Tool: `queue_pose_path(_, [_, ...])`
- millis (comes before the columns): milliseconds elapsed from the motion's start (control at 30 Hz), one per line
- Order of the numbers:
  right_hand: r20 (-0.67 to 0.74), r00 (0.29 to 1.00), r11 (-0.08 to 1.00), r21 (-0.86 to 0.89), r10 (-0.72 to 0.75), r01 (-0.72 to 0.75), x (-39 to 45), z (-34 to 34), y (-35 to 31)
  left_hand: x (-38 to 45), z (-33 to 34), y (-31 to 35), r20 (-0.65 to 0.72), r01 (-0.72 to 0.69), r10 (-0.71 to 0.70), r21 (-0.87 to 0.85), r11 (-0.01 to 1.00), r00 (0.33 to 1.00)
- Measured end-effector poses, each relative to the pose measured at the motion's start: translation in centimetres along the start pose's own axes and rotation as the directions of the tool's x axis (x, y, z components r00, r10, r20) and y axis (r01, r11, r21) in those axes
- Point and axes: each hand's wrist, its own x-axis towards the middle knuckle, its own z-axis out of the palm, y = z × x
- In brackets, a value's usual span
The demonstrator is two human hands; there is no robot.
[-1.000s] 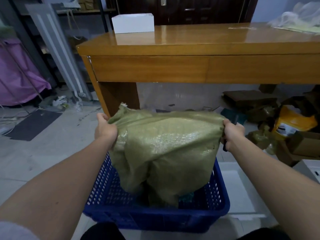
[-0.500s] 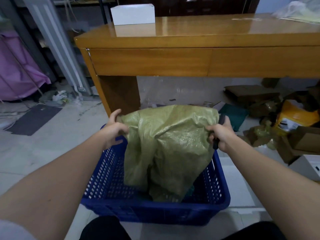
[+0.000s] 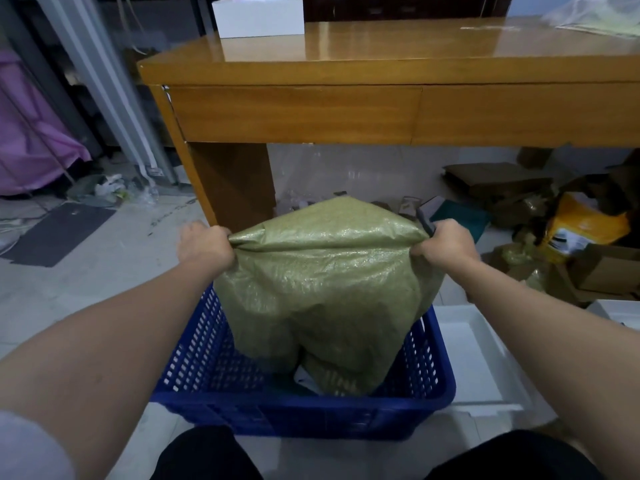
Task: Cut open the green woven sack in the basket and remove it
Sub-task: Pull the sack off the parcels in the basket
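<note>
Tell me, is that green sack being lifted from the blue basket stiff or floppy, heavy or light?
Probably floppy: the green sack sags and creases between the left hand and right hand. Likely light, as it hangs loose above the blue basket. Its shiny weave may make it slippery in the grip.

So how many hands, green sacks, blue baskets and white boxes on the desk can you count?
Hands: 2, the left hand and the right hand, each gripping a top corner of the sack
Green woven sack: 1
Blue basket: 1
White box on the wooden desk: 1
Total: 5
</note>
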Motion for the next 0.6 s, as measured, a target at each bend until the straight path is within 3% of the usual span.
queue_pose_path(100, [-0.015, 0.999, 0.998, -0.037, -0.042, 0.042, -0.2, 0.1, -0.3, -0.4, -0.6, 1.6, -0.027, 0.020, -0.018, 0.063, 0.998, 0.999])
queue_pose_path(167, [0.014, 0.997, 0.997, -0.011, -0.071, 0.071, -0.3, 0.2, -0.5, -0.2, -0.6, 2.7, -0.025, -0.142, 0.140, -0.078, 0.987, 0.990])
queue_pose_path(233, [0.045, 0.993, 0.994, 0.009, -0.110, 0.110, -0.4, 0.4, -0.7, -0.5, -0.6, 4.5, -0.022, -0.387, 0.391, -0.200, 0.900, 0.920])
queue_pose_path(333, [0.044, 0.977, 0.977, 0.047, -0.210, 0.208, -0.8, 0.7, -1.1, -1.3, -0.6, 7.8, 0.076, -0.616, 0.629, -0.144, 0.775, 0.774])
queue_pose_path(467, [0.009, 0.945, 0.942, 0.080, -0.327, 0.326, -1.1, 0.5, -1.5, -1.8, 0.4, 10.3, 0.243, -0.620, 0.634, -0.140, 0.772, 0.734])
queue_pose_path(600, [-0.001, 0.925, 0.918, 0.116, -0.381, 0.379, -0.9, 0.0, -1.1, -2.4, 1.5, 11.3, 0.221, -0.574, 0.590, -0.138, 0.807, 0.776])
